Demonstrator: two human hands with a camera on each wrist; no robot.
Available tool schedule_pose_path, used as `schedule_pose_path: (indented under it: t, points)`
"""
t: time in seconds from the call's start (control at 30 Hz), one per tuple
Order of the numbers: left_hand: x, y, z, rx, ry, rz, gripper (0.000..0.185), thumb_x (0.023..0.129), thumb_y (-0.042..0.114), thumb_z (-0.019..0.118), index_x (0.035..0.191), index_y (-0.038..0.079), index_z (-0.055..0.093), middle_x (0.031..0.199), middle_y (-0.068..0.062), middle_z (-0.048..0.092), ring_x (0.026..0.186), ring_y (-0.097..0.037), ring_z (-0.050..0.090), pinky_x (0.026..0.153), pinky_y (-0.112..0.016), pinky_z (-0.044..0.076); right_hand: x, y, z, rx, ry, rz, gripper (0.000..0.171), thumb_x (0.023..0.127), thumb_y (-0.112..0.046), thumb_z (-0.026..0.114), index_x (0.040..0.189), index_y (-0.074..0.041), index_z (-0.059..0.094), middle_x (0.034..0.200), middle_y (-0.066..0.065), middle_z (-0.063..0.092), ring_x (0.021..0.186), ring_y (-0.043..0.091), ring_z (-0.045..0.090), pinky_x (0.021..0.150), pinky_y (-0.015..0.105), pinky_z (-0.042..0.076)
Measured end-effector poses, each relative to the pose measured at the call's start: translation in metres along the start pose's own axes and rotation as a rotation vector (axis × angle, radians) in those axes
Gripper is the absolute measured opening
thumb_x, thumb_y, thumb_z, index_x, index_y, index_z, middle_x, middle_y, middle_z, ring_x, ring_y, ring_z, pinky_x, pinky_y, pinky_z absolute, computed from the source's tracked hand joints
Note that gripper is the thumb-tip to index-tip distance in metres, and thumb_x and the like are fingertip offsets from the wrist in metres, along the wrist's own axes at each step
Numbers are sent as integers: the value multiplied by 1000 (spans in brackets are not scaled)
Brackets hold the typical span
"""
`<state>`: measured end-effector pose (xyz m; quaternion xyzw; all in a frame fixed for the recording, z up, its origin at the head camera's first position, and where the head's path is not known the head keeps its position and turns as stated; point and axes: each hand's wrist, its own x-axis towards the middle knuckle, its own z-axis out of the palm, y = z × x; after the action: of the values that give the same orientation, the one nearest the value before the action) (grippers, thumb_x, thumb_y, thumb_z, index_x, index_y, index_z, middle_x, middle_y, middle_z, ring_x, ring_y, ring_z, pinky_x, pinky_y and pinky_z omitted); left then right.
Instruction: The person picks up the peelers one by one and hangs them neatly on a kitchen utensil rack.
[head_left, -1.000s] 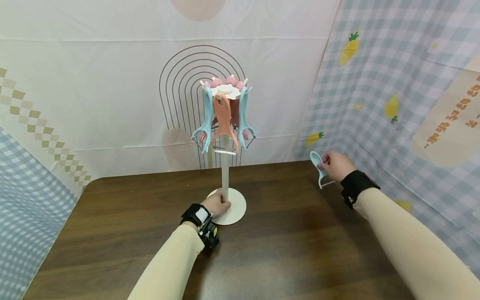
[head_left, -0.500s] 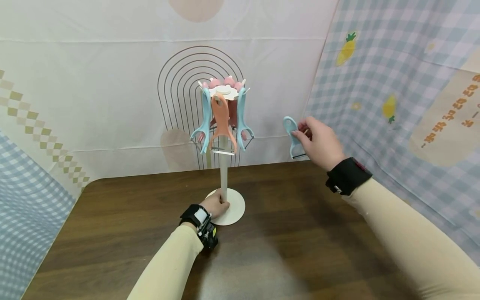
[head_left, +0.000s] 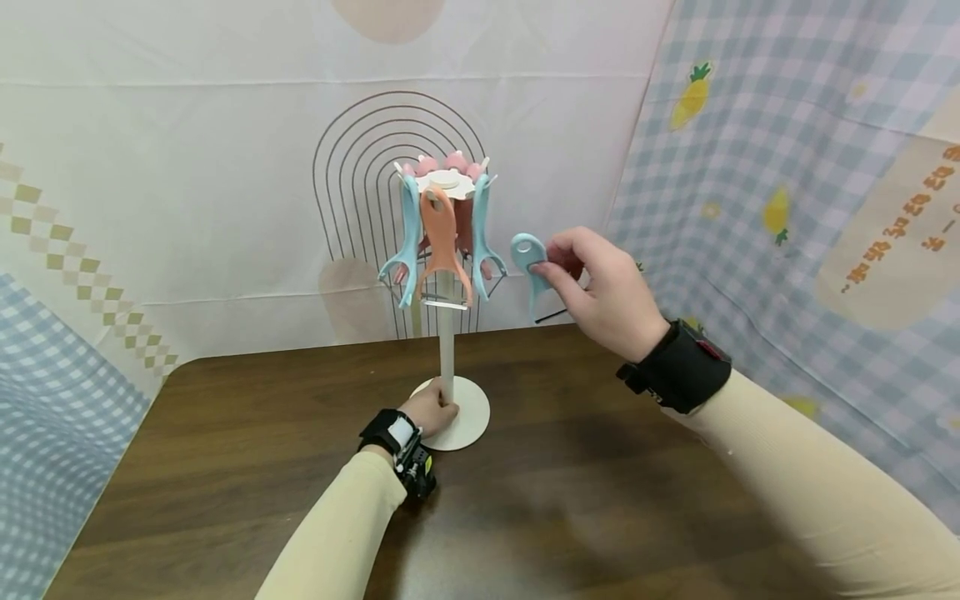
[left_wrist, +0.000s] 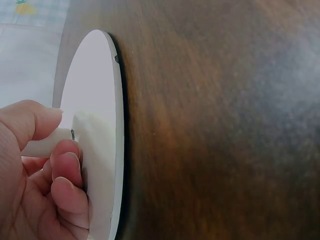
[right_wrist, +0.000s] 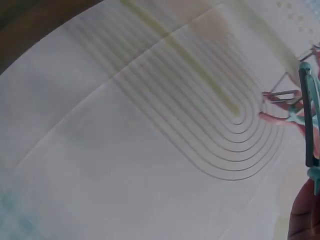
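Your right hand (head_left: 607, 292) pinches the blue peeler (head_left: 529, 265), which sticks out at its 9 o'clock. Your left hand (head_left: 432, 410) is clamped on the stand pole (head_left: 446, 350).

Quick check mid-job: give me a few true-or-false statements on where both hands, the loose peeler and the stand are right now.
1. The right hand pinches a blue peeler in the air beside the stand's top. True.
2. The left hand lies flat on the table, away from the stand. False: it grips the white pole just above the round base.
3. An orange peeler hangs at the front of the stand. True.
4. The blue peeler in the right hand is already hooked on the stand. False: it is apart from it, off to the right.
5. The stand lies tipped over on the table. False: it is upright on its base.
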<state>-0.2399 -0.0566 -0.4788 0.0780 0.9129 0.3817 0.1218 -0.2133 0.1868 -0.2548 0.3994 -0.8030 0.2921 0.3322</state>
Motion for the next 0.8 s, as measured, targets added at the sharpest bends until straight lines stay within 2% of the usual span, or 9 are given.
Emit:
schedule_pose_path:
  t: [0.2, 0.43, 0.6, 0.8]
  points:
    - [0, -1, 2, 13, 7, -13, 33, 95, 16, 59, 121, -1, 48, 96, -12, 57, 86, -24, 55, 78, -39, 47, 11, -12, 5, 88, 21, 19, 15, 88, -5, 69, 98, -2, 58, 84, 2, 55, 74, 12, 48, 67, 26, 41]
    - [-4, 3, -1, -11, -5, -39, 39, 97, 17, 57, 129, -2, 44, 105, -15, 59, 94, -25, 57, 84, -42, 47, 29, -29, 16, 217, 40, 38, 14, 91, -7, 67, 98, 0, 57, 87, 3, 54, 75, 14, 48, 69, 27, 41]
    - [-5, 4, -2, -9, -9, -31, 40, 96, 16, 58, 129, -3, 44, 102, -14, 58, 93, -25, 56, 83, -41, 47, 39, -34, 21, 309, 59, 96, 15, 92, -8, 65, 99, 1, 56, 87, 4, 55, 73, 14, 49, 66, 27, 43]
    - [1, -2, 1, -21, -20, -31, 46, 96, 17, 59, 134, -2, 43, 108, -15, 59, 98, -26, 58, 85, -42, 47, 44, -35, 25, 417, 57, 164, 13, 93, -8, 64, 99, 1, 57, 83, 5, 58, 68, 17, 52, 62, 26, 45]
